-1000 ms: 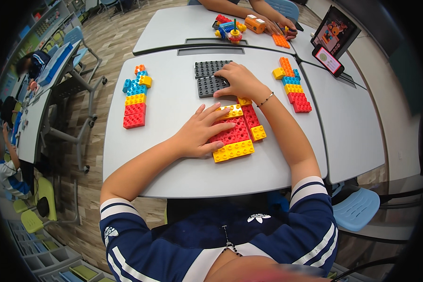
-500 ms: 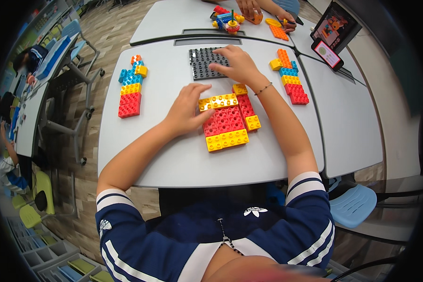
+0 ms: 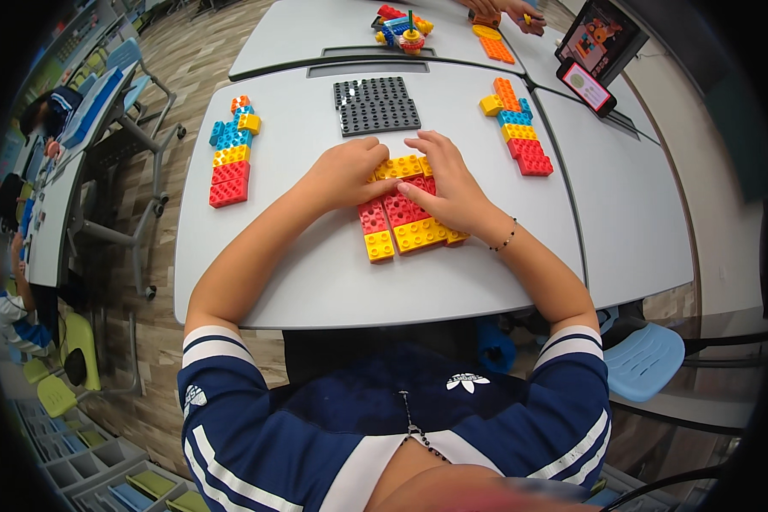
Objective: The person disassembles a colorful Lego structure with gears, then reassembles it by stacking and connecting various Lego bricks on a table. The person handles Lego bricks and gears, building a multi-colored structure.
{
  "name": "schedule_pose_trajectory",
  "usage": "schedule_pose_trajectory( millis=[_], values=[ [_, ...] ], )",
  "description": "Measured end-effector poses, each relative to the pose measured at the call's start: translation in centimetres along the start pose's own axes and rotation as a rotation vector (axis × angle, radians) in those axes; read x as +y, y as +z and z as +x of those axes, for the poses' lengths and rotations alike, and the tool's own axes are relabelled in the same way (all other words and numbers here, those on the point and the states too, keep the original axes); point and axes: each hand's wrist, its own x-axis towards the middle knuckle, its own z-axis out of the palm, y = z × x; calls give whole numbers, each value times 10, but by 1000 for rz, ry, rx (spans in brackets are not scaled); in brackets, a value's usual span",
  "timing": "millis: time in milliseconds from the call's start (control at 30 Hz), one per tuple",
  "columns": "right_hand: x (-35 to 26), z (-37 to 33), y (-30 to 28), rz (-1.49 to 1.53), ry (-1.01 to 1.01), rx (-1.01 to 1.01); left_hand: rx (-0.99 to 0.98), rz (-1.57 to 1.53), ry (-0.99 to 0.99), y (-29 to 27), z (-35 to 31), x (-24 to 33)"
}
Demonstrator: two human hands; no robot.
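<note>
On the table in front of me lies a flat block of red and yellow toy building bricks (image 3: 416, 234). A narrow gap parts its left strip of bricks (image 3: 373, 220) from the rest. My left hand (image 3: 347, 175) is closed on the far end of that strip, fingers curled and thumb reaching right across the studs. Over the right side, my right hand (image 3: 454, 194) grips the block, its thumb on the red bricks and its fingers toward the far edge. This hand hides the right-hand bricks. Just beyond lies a dark grey studded baseplate (image 3: 375, 106), touched by neither hand.
Multicoloured brick assemblies lie at the left (image 3: 232, 154) and right (image 3: 518, 126) of the table (image 3: 273, 290). A coloured brick model (image 3: 404, 32) stands on the far table, near another person's hand (image 3: 520, 15). A phone (image 3: 587, 87) leans against a tablet (image 3: 602, 43) at the right.
My right hand has come back from the baseplate onto the brick block, and my left hand has closed on its left strip. A gap now shows beside that strip.
</note>
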Motion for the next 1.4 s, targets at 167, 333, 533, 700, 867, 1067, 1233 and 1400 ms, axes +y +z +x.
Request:
schedule_pose_trajectory(
  millis=[167, 333, 533, 700, 867, 1067, 1233, 1400],
  values=[
    [-23, -9, -1, -127, -180, -159, 14, 107, -26, -5, -9, 0],
    [-31, -13, 0, -91, -247, -212, -28, 108, -51, -6, -16, -5],
    [-33, -12, 3, -80, -297, -343, -27, 185, -52, 0, -17, -1],
    [-33, -12, 1, -102, -285, -399, -110, 252, -77, 0, -13, -2],
    [-34, -12, -1, -111, -281, -422, -32, 54, -133, -8, -10, -25],
    [-34, -12, -1, -79, -271, -412, 113, 121, -104, -10, -16, -49],
    [-36, -11, -2, -66, -265, -405, 64, 146, -57, -11, -20, -51],
    [-23, -2, -22, -26, -171, -247, 204, 90, -101, -19, -19, -47]
  ],
)
